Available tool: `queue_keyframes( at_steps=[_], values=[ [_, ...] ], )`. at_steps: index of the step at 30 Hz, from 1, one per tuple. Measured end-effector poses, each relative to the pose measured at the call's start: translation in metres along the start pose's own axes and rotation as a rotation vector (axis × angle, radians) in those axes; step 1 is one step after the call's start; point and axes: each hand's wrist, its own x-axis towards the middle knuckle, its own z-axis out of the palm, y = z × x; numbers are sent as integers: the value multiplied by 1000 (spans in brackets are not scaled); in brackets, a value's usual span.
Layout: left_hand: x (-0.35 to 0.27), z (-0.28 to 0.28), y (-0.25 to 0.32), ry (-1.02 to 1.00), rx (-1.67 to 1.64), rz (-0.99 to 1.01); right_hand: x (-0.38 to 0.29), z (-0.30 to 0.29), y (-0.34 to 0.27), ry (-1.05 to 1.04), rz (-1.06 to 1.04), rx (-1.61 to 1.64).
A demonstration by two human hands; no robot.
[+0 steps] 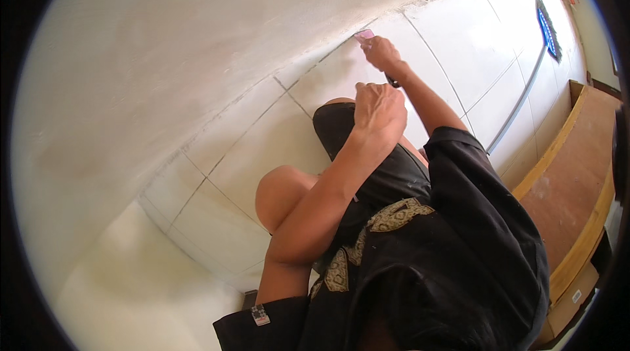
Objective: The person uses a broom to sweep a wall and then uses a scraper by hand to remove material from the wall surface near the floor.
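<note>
My right hand (383, 54) grips a small flat pink piece (364, 34), perhaps a plastic scraper or a sponge. The pink piece meets the pale tiled floor (315, 72) at a dark grout line close to the foot of the wall. A dark band (393, 81) shows at the right wrist. Nearer to me, my left hand (381, 109) is curled above my knee in black shorts (334, 127), back of the hand upward. Its palm and fingertips are hidden, so whatever might be in it cannot be seen.
A plain plastered wall (162, 50) rises along the left and top. On the right, a broom (549, 31) with blue head and grey handle lies across the tiles. Beside me stands a long wooden board with raised edges (566, 173), with a cardboard box (571, 301) below.
</note>
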Motion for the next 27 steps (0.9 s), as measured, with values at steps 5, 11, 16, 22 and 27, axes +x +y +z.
queue_keyframes(
  at_steps=[5,11,16,22,27],
  values=[
    [-4,-8,1,-11,-53,-16,-24,7,29,-203,-135,-203],
    [6,-7,-4,30,43,17,-6,12,-12,-85,33,-177],
    [-5,-6,-11,48,-51,-57,-38,29,14,-99,-32,-24],
    [-4,-4,-4,86,-16,-40,-22,11,-15,-78,15,-145],
    [-14,-1,-6,27,-32,-49,-31,26,-1,-57,-50,-149]
  ],
)
